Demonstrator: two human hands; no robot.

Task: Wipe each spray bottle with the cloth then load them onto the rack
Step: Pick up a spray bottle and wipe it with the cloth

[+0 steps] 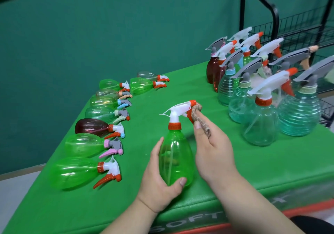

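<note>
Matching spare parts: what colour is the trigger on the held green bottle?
The trigger is orange-red, below a white spray head; the head view shows it.

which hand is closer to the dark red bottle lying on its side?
Left. The left hand, gripping the upright green bottle, sits right of the dark red bottle and nearer the camera; the right hand, pressing the cloth to the trigger, is farther right.
</note>
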